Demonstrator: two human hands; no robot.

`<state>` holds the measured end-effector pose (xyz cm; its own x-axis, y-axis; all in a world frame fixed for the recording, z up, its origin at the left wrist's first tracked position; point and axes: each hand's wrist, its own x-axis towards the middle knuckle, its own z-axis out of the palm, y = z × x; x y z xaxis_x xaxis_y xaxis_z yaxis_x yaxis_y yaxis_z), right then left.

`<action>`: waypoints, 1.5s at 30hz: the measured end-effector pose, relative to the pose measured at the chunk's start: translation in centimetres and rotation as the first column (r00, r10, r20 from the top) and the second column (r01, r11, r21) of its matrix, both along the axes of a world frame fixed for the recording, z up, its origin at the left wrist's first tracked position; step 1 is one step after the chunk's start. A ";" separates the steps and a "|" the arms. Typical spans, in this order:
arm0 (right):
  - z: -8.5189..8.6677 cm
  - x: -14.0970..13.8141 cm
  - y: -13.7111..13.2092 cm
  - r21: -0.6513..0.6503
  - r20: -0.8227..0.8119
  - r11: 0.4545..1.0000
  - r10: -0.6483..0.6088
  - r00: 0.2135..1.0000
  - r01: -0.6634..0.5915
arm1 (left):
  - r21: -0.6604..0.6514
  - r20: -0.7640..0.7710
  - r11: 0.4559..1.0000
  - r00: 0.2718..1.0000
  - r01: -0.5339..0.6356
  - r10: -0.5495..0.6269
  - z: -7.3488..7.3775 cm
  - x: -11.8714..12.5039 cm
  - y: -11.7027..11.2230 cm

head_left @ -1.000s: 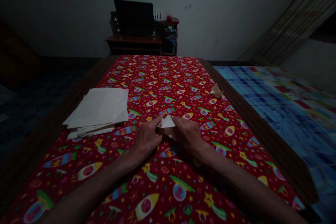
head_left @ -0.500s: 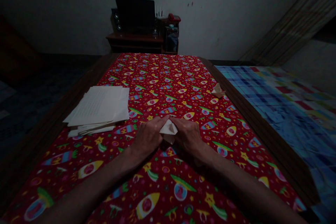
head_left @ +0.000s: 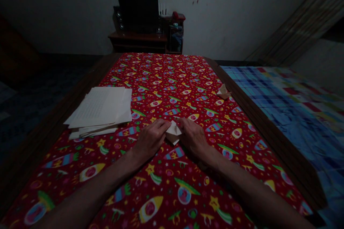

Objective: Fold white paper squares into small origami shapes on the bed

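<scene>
Between my two hands is a small piece of folded white paper [head_left: 173,133], held just above or on the red patterned cloth. My left hand [head_left: 152,136] pinches its left side, fingers closed. On the right side, my right hand [head_left: 192,135] grips the paper with curled fingers. A raised fold stands up in the paper's middle, and a lower flap points toward me. My fingertips are partly hidden behind the paper and knuckles.
A stack of printed sheets [head_left: 103,107] lies on the left of the cloth [head_left: 172,193]. Near the table's right edge sits another folded paper piece [head_left: 223,92]. Beyond the table stands a desk [head_left: 138,39] with a dark monitor [head_left: 138,12]. A checked blue surface [head_left: 258,103] is at right.
My right hand has shifted slightly right, and the fingers of both hands have moved apart at the top. The folded paper has tilted, showing more of its lower flap.
</scene>
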<state>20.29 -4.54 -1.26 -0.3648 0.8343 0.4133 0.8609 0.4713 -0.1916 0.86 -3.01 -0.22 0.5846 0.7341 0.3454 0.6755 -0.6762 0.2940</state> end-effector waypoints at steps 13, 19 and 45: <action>0.1 0.8 -0.3 0.150 -0.011 0.976 0.159 0.987 -0.155 | 0.083 0.035 0.990 0.993 0.114 -0.117 0.0 -0.2 -0.6; -0.1 0.7 -0.3 0.195 -0.032 0.961 0.204 0.978 -0.194 | -0.063 0.148 0.993 0.985 0.096 -0.086 -0.8 -0.3 -0.4; 0.5 1.7 -1.4 0.258 -0.016 0.911 0.338 0.941 -0.322 | -0.236 0.214 0.947 0.962 0.219 -0.169 -0.4 -0.4 -0.2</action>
<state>22.02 -5.93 -0.79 -0.5702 0.5383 0.6206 0.6387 0.7656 -0.0773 0.50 -3.23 -0.60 0.6668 0.6908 0.2795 0.4538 -0.6739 0.5830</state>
